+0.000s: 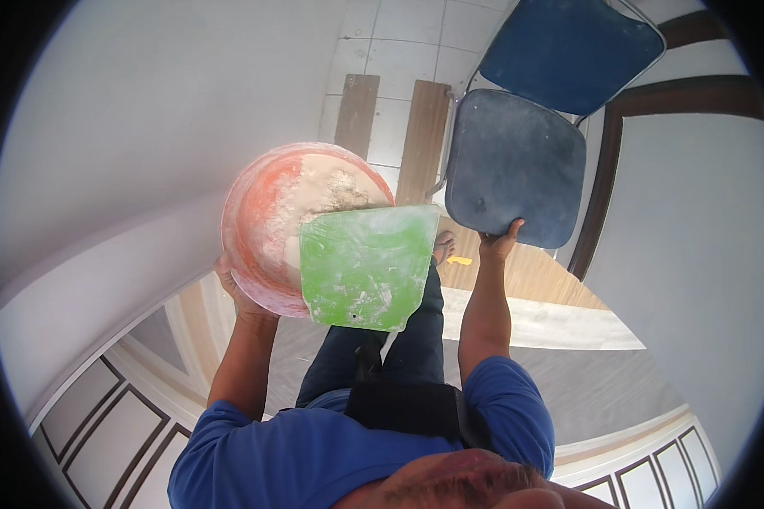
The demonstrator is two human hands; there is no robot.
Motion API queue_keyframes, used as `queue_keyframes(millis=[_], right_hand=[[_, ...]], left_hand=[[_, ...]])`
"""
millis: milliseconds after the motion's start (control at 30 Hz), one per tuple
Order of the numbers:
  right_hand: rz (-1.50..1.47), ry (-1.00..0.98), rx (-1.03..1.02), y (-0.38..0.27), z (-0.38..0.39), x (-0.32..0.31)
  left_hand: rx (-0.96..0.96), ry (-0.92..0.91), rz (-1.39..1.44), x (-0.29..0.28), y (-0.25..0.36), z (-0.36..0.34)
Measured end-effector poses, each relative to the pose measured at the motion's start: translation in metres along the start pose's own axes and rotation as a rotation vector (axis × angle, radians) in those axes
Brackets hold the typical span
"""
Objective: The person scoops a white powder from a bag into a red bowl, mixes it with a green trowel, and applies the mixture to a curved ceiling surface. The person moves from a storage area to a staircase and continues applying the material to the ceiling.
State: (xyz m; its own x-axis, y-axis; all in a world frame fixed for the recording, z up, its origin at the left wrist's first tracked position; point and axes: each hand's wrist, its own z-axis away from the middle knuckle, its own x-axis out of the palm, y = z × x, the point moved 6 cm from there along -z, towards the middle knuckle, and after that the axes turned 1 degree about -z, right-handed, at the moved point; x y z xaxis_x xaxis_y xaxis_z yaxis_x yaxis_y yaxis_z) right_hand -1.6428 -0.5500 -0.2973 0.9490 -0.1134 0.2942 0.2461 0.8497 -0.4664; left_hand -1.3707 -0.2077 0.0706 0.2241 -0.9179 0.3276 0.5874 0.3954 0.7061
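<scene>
My left hand (239, 290) is closed on the rim of a round orange-red basin (250, 204), held in front of me at the left. Pale powder or plaster (327, 182) lies in the basin, lumpy toward its far right side. A green flat board (369, 267), smeared with white, covers the near right part of the basin and juts past its rim. My right hand (501, 241) grips the near edge of a chair's dark blue, dusty seat (518, 165), with a finger on top. The chair's blue backrest (573, 55) is beyond the seat. What lies under the board is hidden.
A white wall (161, 110) runs along my left. Ahead are white floor tiles (403, 59) with two wood-look strips (423, 140). A dark brown door frame (603, 187) stands right of the chair. My foot (444, 246) shows beside a yellow floor mark (459, 260).
</scene>
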Motion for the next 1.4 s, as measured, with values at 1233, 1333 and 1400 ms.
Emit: queue_keyframes(millis=[1233, 1333, 1400], right_hand=[[0.700, -0.185, 0.371, 0.162, 0.190, -0.087], [1.148, -0.717, 0.298, 0.192, 0.289, -0.051], [1.029, -1.129, -0.032, 0.245, 0.316, -0.058]], left_hand=[[-0.025, -0.414, -0.069, 0.024, 0.010, 0.024], [-0.062, -0.418, 0.011, 0.042, 0.009, 0.052], [-0.098, -0.429, 0.062, 0.045, 0.014, 0.069]])
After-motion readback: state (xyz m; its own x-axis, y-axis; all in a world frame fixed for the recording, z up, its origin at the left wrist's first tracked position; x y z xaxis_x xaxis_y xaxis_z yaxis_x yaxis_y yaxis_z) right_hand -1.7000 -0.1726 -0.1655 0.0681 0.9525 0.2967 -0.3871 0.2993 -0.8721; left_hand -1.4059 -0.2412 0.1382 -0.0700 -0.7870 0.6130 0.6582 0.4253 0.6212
